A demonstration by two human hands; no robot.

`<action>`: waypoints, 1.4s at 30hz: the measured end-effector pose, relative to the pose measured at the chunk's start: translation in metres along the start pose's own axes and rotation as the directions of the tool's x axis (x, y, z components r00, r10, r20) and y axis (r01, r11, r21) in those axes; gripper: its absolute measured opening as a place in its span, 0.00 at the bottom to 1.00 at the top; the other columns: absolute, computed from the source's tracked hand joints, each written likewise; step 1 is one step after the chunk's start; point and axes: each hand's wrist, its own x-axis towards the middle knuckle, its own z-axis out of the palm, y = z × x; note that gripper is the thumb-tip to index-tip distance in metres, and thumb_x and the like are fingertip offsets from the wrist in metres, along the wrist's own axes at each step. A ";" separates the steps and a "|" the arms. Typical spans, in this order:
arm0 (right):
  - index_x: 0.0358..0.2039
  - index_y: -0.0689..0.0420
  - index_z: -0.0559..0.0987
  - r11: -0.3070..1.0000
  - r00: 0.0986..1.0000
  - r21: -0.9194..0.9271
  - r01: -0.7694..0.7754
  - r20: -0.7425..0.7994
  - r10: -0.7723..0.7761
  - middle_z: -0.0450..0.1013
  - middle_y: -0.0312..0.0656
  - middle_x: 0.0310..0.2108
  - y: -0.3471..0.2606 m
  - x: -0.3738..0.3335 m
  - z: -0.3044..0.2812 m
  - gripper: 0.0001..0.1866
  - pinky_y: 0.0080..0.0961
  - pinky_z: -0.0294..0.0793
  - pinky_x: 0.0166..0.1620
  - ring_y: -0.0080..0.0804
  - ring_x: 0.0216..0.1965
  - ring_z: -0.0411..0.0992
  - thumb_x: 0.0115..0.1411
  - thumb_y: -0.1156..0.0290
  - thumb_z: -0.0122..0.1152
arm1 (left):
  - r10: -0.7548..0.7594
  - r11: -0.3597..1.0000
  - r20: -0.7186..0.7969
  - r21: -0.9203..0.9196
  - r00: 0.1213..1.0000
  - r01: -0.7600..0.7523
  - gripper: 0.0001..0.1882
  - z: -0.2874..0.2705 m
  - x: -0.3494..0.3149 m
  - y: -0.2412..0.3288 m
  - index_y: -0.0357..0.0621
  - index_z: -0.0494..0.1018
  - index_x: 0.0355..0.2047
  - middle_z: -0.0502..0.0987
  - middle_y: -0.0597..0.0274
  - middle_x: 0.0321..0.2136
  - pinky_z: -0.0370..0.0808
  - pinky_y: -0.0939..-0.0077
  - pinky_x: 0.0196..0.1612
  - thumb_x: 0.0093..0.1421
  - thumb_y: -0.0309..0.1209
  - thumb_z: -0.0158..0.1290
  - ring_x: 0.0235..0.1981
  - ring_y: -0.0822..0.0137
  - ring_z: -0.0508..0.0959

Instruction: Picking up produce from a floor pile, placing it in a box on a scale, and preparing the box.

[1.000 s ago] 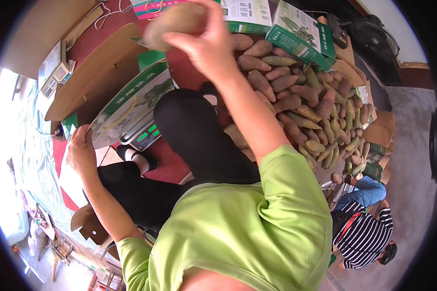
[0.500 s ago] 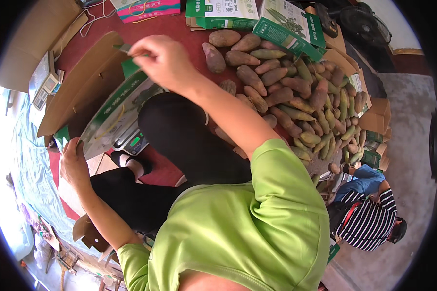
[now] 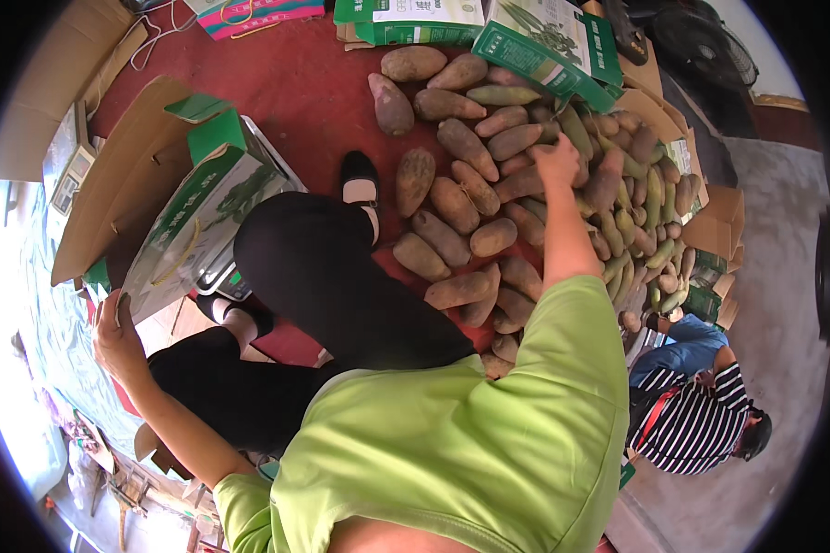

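Note:
At the left, my left hand (image 3: 120, 343) grips the near corner of an open cardboard box (image 3: 180, 241), printed green and white outside and brown inside. A green flap (image 3: 219, 135) stands up at the box's far end. My right hand (image 3: 559, 164) is over a large heap of long radishes (image 3: 514, 141), purplish-brown and green. Its fingers bend down among them, blurred and partly hidden, so I cannot make out a hold. Under the box, a scale (image 3: 233, 280) shows in part beside my knee.
More green and white boxes (image 3: 424, 20) stand at the far side, with a pink box (image 3: 254, 13) to their left. A black fan (image 3: 701, 46) is at the far right. Another person in a striped top (image 3: 692, 419) sits at the right. Loose radishes (image 3: 452, 205) lie beside my shoe.
My right hand has left the far end of the box and moved right, over the radish heap. The box has shifted a little left, my left hand still on its corner.

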 end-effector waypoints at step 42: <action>0.54 0.61 0.65 0.584 0.966 0.777 -0.234 0.253 0.050 0.67 0.46 0.45 -0.049 -0.084 -0.048 0.39 0.31 0.70 0.36 0.34 0.43 0.68 0.39 0.65 0.70 | -0.050 0.999 0.010 -0.009 0.999 0.050 0.07 -0.013 -0.002 0.019 0.53 0.76 0.34 0.77 0.66 0.32 0.72 0.70 0.36 0.55 0.28 0.51 0.37 0.60 0.76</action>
